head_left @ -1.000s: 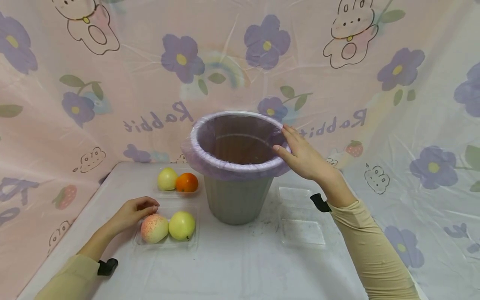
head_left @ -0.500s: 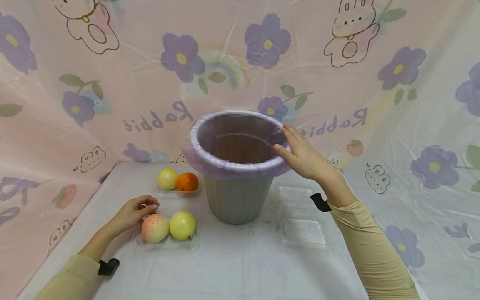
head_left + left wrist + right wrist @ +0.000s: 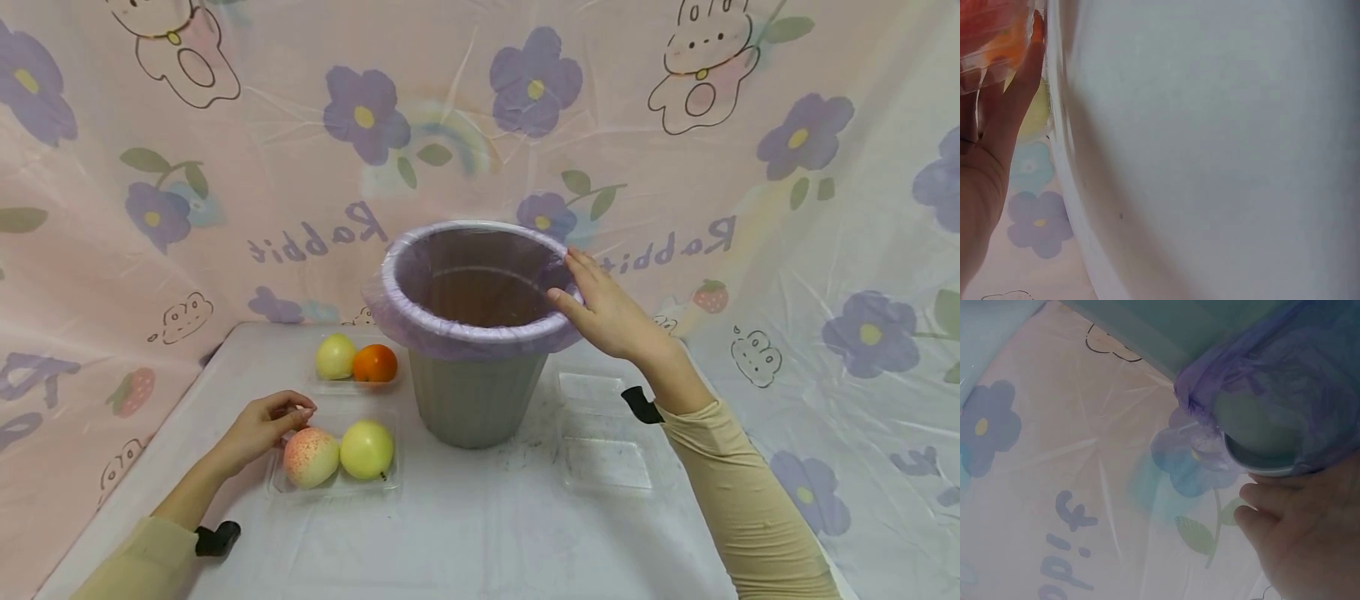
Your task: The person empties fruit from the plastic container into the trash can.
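Note:
A grey bin (image 3: pixel 480 400), its rim wrapped in a thin purple bag (image 3: pixel 420 329), stands upright in the middle of the table. My right hand (image 3: pixel 611 312) rests on the right side of that rim, fingers fairly straight; in the right wrist view its fingertips (image 3: pixel 1254 494) lie right at the edge. To the left, my left hand (image 3: pixel 258 429) lies with loosely bent fingers at the back-left corner of a clear tray (image 3: pixel 337 490). That tray carries a speckled peach (image 3: pixel 311 458) and a yellow-green pear (image 3: pixel 367 449). Clear plastic overlaps part of the left fingers in the left wrist view.
Behind the near tray, another clear tray (image 3: pixel 352 387) holds a pale pear (image 3: pixel 335 357) and an orange (image 3: pixel 375 363). On the right lie clear plastic trays (image 3: pixel 606 463). A printed cloth (image 3: pixel 457 83) hangs round the back and sides of the white table (image 3: pixel 480 533).
The near tray with its peach and pear has shifted very slightly to the right. Both hands stay almost where they were, and the bin has not moved.

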The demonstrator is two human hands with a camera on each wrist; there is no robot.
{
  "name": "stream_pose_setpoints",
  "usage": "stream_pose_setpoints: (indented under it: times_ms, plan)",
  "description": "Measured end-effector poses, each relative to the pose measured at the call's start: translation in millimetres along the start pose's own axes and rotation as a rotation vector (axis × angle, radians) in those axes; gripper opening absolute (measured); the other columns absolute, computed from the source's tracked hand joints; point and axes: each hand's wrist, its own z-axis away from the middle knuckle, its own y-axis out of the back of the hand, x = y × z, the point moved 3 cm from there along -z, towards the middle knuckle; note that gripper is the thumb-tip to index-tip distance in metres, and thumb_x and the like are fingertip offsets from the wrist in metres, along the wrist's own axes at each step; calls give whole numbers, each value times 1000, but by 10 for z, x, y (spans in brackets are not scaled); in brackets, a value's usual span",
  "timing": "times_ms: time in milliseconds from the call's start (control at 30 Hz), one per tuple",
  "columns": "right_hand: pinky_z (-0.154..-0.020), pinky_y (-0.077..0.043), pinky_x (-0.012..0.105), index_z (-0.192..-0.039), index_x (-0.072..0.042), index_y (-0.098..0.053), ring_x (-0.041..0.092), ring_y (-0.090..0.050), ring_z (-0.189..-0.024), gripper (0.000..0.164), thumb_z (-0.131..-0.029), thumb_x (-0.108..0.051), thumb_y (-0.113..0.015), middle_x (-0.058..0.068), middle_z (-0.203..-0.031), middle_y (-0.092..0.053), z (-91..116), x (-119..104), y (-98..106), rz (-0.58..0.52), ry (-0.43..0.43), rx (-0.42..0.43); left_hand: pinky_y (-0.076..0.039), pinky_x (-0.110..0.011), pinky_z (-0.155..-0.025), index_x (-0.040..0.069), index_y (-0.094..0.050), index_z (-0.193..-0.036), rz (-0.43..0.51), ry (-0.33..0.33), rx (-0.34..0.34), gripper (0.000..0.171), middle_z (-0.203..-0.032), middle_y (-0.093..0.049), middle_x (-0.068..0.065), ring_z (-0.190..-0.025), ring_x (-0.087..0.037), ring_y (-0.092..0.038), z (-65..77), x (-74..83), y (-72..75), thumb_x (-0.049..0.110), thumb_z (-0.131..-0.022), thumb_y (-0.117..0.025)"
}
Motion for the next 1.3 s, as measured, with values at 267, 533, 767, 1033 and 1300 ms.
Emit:
stream_pose_setpoints:
  times_ms: [267,533,767,1033,1300]
  plan:
    - [-129,-9,56,-164,5,-13,38,-4,-160,86,-109,-57,-35,20,-173,-8,4,-3,0,-8,2,10,-57,-29,-60,-6,-63,-125,5,-34,92,31,-98,-72,-13,-81,-6,-70,82,80,21,19,-106,-62]
    - [-129,-9,55,-163,6,-14,38,-5,-160,86,-109,-57,-37,21,-173,-10,4,6,-3,-12,7,20,-57,-27,-60,-7,-63,-122,37,-19,251,39,-87,-72,5,-80,-3,-69,161,179,92,28,-105,-65]
    - [-129,-10,56,-163,6,-15,39,-6,-160,86,-109,-57,-37,20,-173,-10,-1,13,-8,-9,13,23,-56,-21,-57,3,-72,-113,177,-28,398,22,-83,-72,15,-80,2,-70,203,327,193,23,-103,-69]
    - [-129,-9,56,-164,5,-13,37,-4,-160,87,-109,-58,-35,19,-173,-7,-2,-6,-4,-16,10,13,-55,-18,-55,20,-78,-100,295,-16,558,5,-77,-70,13,-74,2,-69,216,501,391,21,-99,-73]
    - [-129,-9,56,-163,6,-14,37,-5,-160,87,-109,-59,-36,20,-173,-8,2,14,-12,-13,6,22,-53,-15,-52,24,-74,-95,327,14,662,8,-76,-69,14,-71,3,-66,209,794,655,18,-100,-72]
